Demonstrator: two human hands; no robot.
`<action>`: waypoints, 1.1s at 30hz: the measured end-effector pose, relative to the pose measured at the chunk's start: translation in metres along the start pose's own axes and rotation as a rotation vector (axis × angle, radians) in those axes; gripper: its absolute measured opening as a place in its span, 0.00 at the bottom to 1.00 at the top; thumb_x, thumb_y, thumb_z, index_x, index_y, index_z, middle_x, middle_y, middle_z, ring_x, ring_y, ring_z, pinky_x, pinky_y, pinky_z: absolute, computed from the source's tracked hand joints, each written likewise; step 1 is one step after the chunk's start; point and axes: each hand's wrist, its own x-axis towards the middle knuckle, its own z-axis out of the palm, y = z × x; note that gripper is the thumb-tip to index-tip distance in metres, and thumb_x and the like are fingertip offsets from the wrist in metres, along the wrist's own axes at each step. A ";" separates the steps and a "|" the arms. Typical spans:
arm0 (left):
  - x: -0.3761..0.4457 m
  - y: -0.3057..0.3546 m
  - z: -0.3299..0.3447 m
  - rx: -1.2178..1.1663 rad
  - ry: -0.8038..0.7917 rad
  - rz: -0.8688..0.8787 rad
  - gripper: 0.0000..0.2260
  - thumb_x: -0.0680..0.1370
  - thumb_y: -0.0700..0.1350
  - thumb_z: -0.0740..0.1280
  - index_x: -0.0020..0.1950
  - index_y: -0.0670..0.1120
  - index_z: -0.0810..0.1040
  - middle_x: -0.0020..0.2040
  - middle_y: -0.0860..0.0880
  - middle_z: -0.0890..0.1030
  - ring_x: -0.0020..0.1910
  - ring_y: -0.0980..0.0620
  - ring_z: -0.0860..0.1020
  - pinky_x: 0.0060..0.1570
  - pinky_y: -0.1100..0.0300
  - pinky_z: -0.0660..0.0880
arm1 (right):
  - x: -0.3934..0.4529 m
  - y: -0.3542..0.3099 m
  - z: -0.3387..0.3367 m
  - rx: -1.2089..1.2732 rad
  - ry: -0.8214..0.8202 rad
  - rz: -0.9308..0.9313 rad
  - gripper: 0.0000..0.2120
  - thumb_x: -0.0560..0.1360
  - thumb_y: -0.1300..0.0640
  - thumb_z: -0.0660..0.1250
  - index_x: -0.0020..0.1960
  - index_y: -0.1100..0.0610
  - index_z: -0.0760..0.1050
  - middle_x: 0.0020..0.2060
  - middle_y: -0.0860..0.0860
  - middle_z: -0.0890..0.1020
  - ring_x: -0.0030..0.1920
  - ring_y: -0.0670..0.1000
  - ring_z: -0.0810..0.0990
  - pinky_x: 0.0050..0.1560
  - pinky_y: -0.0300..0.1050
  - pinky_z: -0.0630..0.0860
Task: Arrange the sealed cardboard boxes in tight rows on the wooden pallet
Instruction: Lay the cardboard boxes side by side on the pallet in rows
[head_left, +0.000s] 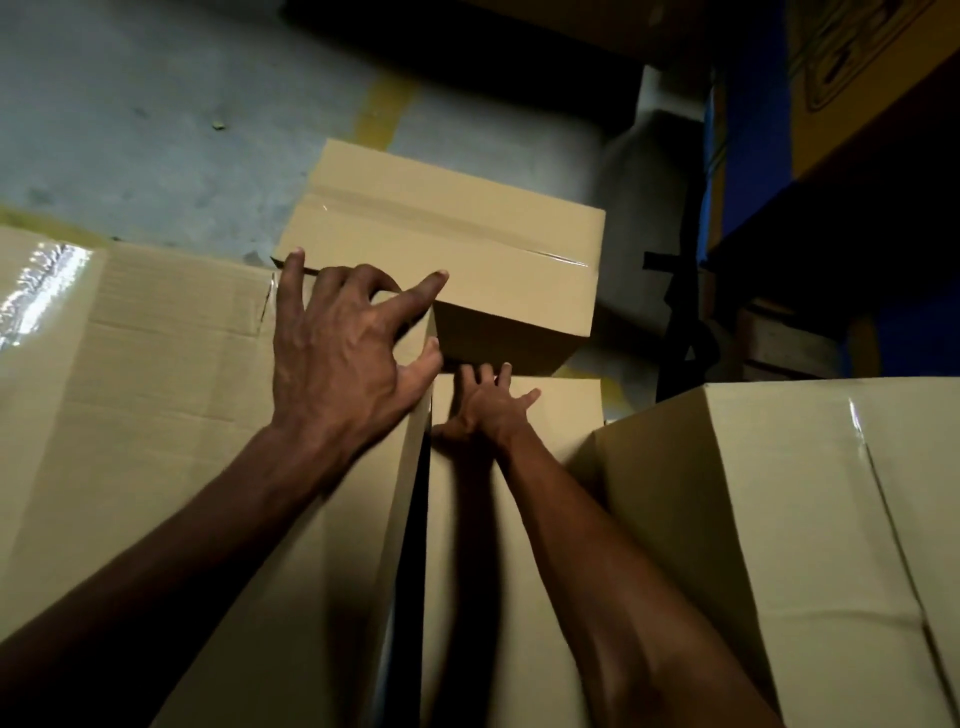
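A sealed cardboard box (457, 228) with clear tape along its top sits at the centre, resting on the far end of a lower box (519, 519). My left hand (343, 343) grips its near left corner, with splayed fingers on the top edge and the thumb on the near face. My right hand (491, 410) lies flat on the lower box with straight fingers, their tips touching the bottom of the sealed box's near face. A large box (130, 405) stands to the left and another (779, 519) to the right. No pallet under the boxes is visible.
Grey concrete floor (156, 130) with a yellow line (384, 109) lies beyond the boxes. A blue rack upright (753, 130) and dark shelving stand at the right, with a pale wooden piece (789, 338) beneath. A narrow dark gap (413, 545) runs between the left and middle boxes.
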 end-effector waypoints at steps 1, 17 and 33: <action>0.000 0.001 0.000 0.004 -0.002 0.001 0.27 0.77 0.62 0.63 0.77 0.62 0.72 0.60 0.46 0.82 0.64 0.42 0.76 0.79 0.35 0.53 | -0.002 -0.002 0.004 -0.018 -0.005 0.013 0.57 0.70 0.31 0.74 0.84 0.52 0.45 0.84 0.56 0.48 0.82 0.66 0.38 0.69 0.87 0.44; 0.004 -0.002 0.015 -0.025 -0.001 0.031 0.27 0.77 0.60 0.64 0.77 0.61 0.73 0.60 0.46 0.81 0.64 0.42 0.75 0.79 0.37 0.55 | -0.022 0.000 0.010 0.154 0.092 0.150 0.59 0.70 0.32 0.76 0.85 0.51 0.44 0.84 0.55 0.44 0.82 0.67 0.38 0.71 0.82 0.51; 0.004 -0.039 0.037 -0.082 -0.097 0.066 0.28 0.83 0.61 0.52 0.81 0.54 0.67 0.74 0.46 0.74 0.77 0.40 0.65 0.76 0.36 0.57 | -0.163 -0.108 0.021 1.103 0.600 -0.018 0.28 0.84 0.44 0.62 0.82 0.44 0.59 0.80 0.46 0.68 0.77 0.48 0.67 0.76 0.47 0.65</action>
